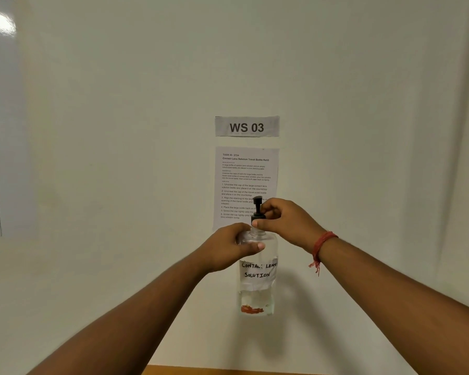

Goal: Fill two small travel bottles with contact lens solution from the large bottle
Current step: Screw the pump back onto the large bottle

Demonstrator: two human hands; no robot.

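A large clear bottle (257, 288) with a paper label reading "CONTACT LENS SOLUTION" is held up in the air in front of the wall. My left hand (229, 247) grips its shoulder from the left, thumb across the front. A black pump cap (257, 211) sits on the bottle's neck, and my right hand (284, 220) pinches it at the collar from the right. Clear liquid fills only the bottle's lower part. No small travel bottles are in view.
On the white wall behind the bottle hang a "WS 03" sign (247, 126) and a printed instruction sheet (245, 180). A strip of wooden table edge (228, 370) shows at the very bottom. A white curtain (466, 158) hangs at the right.
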